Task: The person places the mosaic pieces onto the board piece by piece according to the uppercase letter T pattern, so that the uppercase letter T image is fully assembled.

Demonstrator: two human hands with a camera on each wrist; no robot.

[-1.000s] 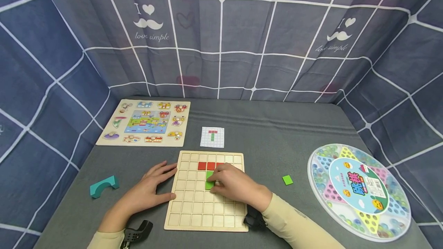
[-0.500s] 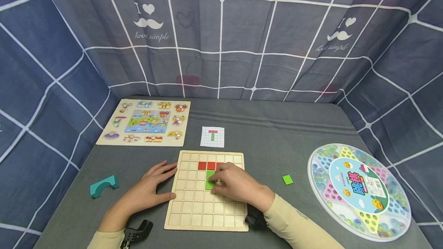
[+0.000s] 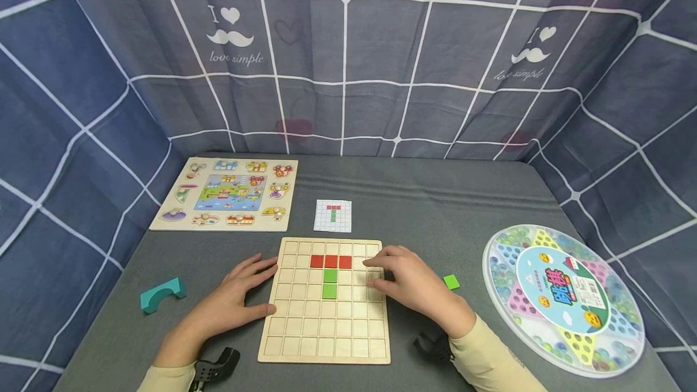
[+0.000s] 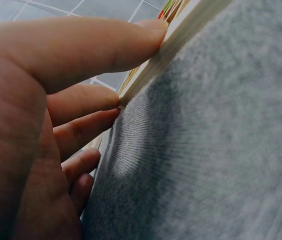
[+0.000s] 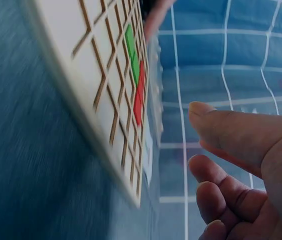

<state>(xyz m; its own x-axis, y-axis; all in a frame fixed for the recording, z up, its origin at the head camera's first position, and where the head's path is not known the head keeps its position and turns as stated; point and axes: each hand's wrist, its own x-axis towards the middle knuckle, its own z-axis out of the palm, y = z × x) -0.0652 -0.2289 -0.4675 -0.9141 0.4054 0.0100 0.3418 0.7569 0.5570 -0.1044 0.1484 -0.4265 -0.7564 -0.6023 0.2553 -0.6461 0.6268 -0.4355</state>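
Note:
A wooden grid board [image 3: 305, 325] lies flat in the middle of the table. Three red square tiles [image 3: 331, 261] form a row near its top, and below the middle one sit two green square tiles [image 3: 330, 283] in a column. My left hand [image 3: 236, 295] rests against the board's left edge, thumb and fingertips touching it, as the left wrist view also shows. Above the board's right side hovers my right hand [image 3: 414, 283], with nothing between its thumb and fingers in the right wrist view. A loose green tile [image 3: 451, 282] lies on the table beyond that hand.
Behind the board lies a small pattern card [image 3: 333, 216] showing a red and green T. A wooden picture puzzle [image 3: 185, 222] is at the back left. A teal arch block [image 3: 163, 294] stands left; a round Chinese checkers set [image 3: 563, 301] lies right.
My right hand has let go of the lower green tile and moved right, uncovering the red and green tiles. My left hand has stayed at the board's edge.

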